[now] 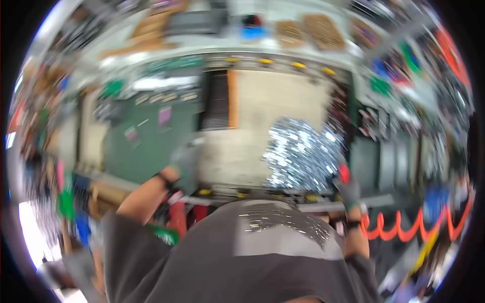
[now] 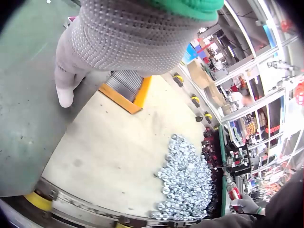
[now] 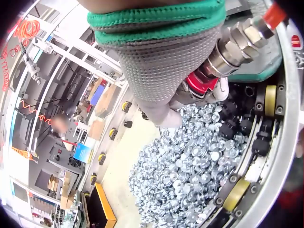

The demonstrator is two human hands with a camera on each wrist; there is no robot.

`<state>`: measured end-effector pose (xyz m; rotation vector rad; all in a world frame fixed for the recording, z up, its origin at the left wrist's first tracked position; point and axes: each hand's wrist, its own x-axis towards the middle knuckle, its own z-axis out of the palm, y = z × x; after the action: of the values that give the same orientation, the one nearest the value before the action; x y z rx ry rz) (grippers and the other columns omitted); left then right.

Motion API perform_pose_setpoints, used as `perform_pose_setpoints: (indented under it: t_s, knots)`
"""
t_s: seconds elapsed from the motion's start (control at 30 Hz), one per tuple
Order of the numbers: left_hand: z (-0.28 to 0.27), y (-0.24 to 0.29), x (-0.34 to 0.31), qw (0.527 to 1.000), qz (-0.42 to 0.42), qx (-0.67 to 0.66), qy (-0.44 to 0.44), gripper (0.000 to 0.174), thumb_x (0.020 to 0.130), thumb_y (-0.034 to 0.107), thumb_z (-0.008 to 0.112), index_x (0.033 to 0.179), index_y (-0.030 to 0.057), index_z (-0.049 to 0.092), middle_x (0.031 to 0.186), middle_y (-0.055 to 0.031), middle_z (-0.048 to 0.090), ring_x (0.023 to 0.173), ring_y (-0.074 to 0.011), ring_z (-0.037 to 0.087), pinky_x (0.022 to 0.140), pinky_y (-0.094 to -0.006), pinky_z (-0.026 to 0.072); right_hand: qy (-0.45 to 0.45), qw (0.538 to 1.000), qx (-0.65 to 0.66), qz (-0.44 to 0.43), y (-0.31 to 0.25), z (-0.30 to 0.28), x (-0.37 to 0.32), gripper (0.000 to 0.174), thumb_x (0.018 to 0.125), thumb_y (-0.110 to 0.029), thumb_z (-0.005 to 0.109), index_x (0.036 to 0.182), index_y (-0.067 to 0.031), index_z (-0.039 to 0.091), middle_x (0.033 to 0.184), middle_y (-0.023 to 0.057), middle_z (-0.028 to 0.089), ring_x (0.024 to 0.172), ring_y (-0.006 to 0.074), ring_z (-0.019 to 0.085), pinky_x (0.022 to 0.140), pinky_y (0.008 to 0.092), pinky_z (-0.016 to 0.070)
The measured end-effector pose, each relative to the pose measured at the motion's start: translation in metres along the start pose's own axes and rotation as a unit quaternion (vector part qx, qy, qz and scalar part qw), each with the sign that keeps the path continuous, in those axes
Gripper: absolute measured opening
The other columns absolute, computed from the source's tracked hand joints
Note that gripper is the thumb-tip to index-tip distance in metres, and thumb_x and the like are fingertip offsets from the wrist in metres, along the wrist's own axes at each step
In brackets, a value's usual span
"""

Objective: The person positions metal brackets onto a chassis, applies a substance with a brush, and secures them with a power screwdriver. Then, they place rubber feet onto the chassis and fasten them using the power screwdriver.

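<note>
My gloved left hand [image 1: 186, 159] is at the right edge of a green board [image 1: 151, 146]; in the left wrist view its pale fingertip [image 2: 65, 97] points down over that board. My gloved right hand [image 3: 156, 76] grips an air tool with a metal hose fitting [image 3: 237, 45] and a red part [image 3: 202, 84]. It is at the near right edge of a heap of small shiny metal parts [image 3: 175, 166], some with round heads. The heap lies on a pale work surface [image 2: 104, 152]. Much of the tool is hidden by the glove.
A dark ribbed tray with an orange edge [image 1: 233, 98] lies left of the heap. Dark parts [image 3: 230, 116] line the right side. Yellow rollers [image 3: 270, 100] run along the frame. An orange coiled hose [image 1: 399, 230] hangs at the right. Small pink items [image 1: 164, 116] lie on the board.
</note>
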<state>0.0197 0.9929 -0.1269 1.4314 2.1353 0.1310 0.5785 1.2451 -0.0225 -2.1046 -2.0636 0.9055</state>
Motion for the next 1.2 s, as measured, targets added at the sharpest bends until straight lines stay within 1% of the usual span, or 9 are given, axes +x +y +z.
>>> perform_pose_setpoints:
  t_s: [0.03, 0.1, 0.17, 0.37, 0.53, 0.67, 0.97, 1.13, 1.2]
  knots:
    - [-0.01, 0.058, -0.002, 0.966, -0.16, -0.199, 0.039, 0.035, 0.093, 0.036, 0.05, 0.114, 0.0104, 0.063, 0.108, -0.018, 0.067, 0.1, -0.0329, 0.064, 0.082, -0.0423, 0.0521, -0.026, 0.997, 0.075, -0.014, 0.032, -0.003, 0.014, 0.057, 0.071, -0.029, 0.078, 0.119, -0.0024, 0.062, 0.102, 0.0141, 0.069, 0.092, 0.0257, 0.065, 0.082, 0.0375, 0.0502]
    - [-0.034, 0.152, 0.001, 0.939, -0.264, -0.222, -0.007, 0.041, 0.092, 0.043, 0.05, 0.114, 0.0111, 0.062, 0.111, -0.0179, 0.066, 0.103, -0.0345, 0.064, 0.083, -0.0436, 0.0516, -0.025, 0.996, 0.072, -0.034, 0.058, -0.026, 0.025, 0.06, 0.071, -0.018, 0.076, 0.125, 0.0, 0.057, 0.111, 0.0157, 0.067, 0.099, 0.0249, 0.063, 0.088, 0.0381, 0.0481]
    - [-0.055, 0.221, -0.014, 0.978, -0.2, -0.05, 0.007, 0.046, 0.093, 0.05, 0.048, 0.107, 0.0115, 0.067, 0.097, -0.0139, 0.069, 0.086, -0.0294, 0.068, 0.073, -0.0398, 0.0528, 0.023, 0.994, 0.077, -0.072, 0.085, -0.042, 0.026, 0.063, 0.071, -0.012, 0.069, 0.13, 0.0037, 0.052, 0.116, 0.0173, 0.063, 0.101, 0.0288, 0.061, 0.093, 0.0383, 0.0463]
    - [0.008, 0.305, 0.0, 0.962, -0.133, -0.233, 0.039, 0.058, 0.093, 0.055, 0.047, 0.116, 0.0049, 0.063, 0.113, -0.021, 0.064, 0.106, -0.0382, 0.059, 0.096, -0.0422, 0.0435, 0.01, 0.995, 0.102, -0.002, 0.136, -0.075, 0.045, 0.063, 0.074, -0.012, 0.066, 0.133, 0.0051, 0.048, 0.119, 0.0147, 0.061, 0.103, 0.0237, 0.06, 0.091, 0.0334, 0.0464]
    - [0.013, 0.341, 0.005, 0.829, -0.087, -0.535, -0.142, 0.046, 0.093, 0.042, 0.059, 0.116, 0.0014, 0.063, 0.115, -0.0143, 0.065, 0.103, -0.0237, 0.061, 0.093, -0.0345, 0.0454, 0.062, 0.997, -0.006, -0.047, 0.178, -0.079, 0.066, 0.065, 0.072, -0.028, 0.072, 0.129, -0.0036, 0.053, 0.115, 0.0193, 0.063, 0.106, 0.034, 0.061, 0.093, 0.0412, 0.0455]
    - [-0.005, 0.328, -0.026, 0.935, -0.014, -0.349, -0.061, 0.044, 0.093, 0.037, 0.061, 0.119, 0.0017, 0.063, 0.117, -0.0128, 0.065, 0.106, -0.0201, 0.061, 0.094, -0.0338, 0.0463, 0.097, 0.979, -0.18, -0.005, 0.169, -0.085, 0.061, 0.077, 0.073, -0.044, 0.073, 0.136, -0.0084, 0.047, 0.114, 0.0223, 0.059, 0.107, 0.0428, 0.056, 0.091, 0.0492, 0.0452]
    - [-0.021, 0.229, -0.001, 0.936, -0.239, -0.222, 0.131, 0.044, 0.082, 0.041, 0.07, 0.109, 0.006, 0.066, 0.1, -0.0146, 0.07, 0.095, -0.0292, 0.067, 0.085, -0.0364, 0.0506, 0.131, 0.955, -0.244, 0.104, 0.164, -0.065, 0.055, 0.079, 0.076, -0.047, 0.073, 0.139, -0.0118, 0.043, 0.126, 0.0191, 0.053, 0.115, 0.0395, 0.052, 0.092, 0.0494, 0.0456]
    - [-0.036, 0.229, 0.07, 0.943, -0.282, -0.102, 0.147, 0.062, 0.073, 0.043, 0.079, 0.112, 0.0005, 0.058, 0.102, -0.0184, 0.069, 0.098, -0.0356, 0.065, 0.085, -0.0409, 0.051, 0.273, 0.94, -0.123, -0.163, 0.049, -0.063, 0.025, 0.044, 0.075, -0.024, 0.07, 0.115, -0.0061, 0.062, 0.108, 0.0147, 0.065, 0.104, 0.0348, 0.06, 0.093, 0.043, 0.0469]
    - [-0.035, 0.235, 0.076, 0.957, -0.258, -0.091, 0.099, 0.065, 0.071, 0.042, 0.081, 0.113, 0.0, 0.056, 0.102, -0.0195, 0.068, 0.098, -0.0366, 0.065, 0.085, -0.042, 0.051, 0.154, 0.96, -0.083, -0.22, 0.036, -0.031, 0.031, 0.037, 0.079, -0.017, 0.064, 0.115, -0.0064, 0.063, 0.108, 0.0157, 0.064, 0.104, 0.0324, 0.06, 0.091, 0.0436, 0.0481]
